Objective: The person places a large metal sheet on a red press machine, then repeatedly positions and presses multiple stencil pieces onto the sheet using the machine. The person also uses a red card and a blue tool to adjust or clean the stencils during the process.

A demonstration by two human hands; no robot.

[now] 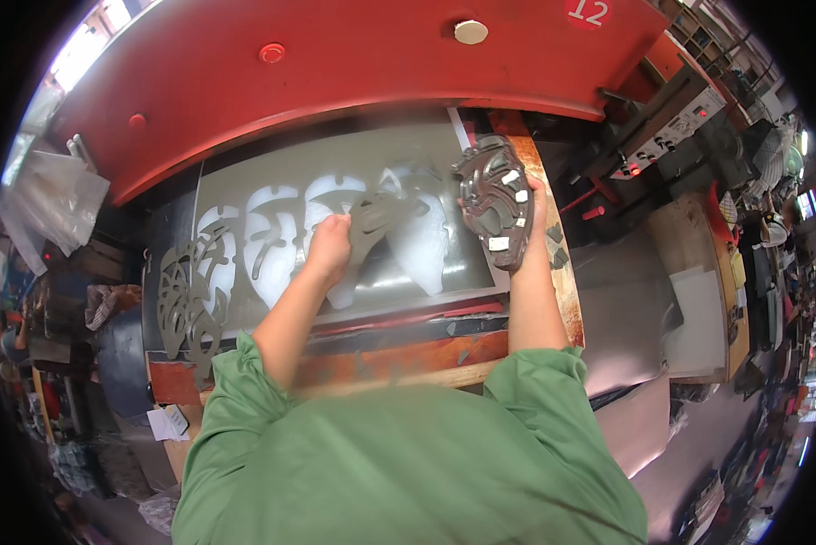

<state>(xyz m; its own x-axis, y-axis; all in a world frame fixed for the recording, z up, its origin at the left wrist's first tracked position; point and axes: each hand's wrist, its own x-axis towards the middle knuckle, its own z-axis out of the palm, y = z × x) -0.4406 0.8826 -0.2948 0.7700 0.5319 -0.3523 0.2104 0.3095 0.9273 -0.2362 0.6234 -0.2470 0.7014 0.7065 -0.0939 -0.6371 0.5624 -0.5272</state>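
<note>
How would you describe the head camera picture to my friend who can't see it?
A person in green holds a brown block with curvy ridges in the right hand and a blurry, flat grey cutout in the left hand. Pale shapes show on a shiny grey sheet in front, with dark cutouts bunched at its left. A big red machine stands behind.

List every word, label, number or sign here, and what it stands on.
A white number on a round patch, red machine, upper right: readable, but I don't copy it.
Control panel: markings too small to read.
White papers, lower left: any print unreadable.
Brown moulded piece: no readable text.
</note>
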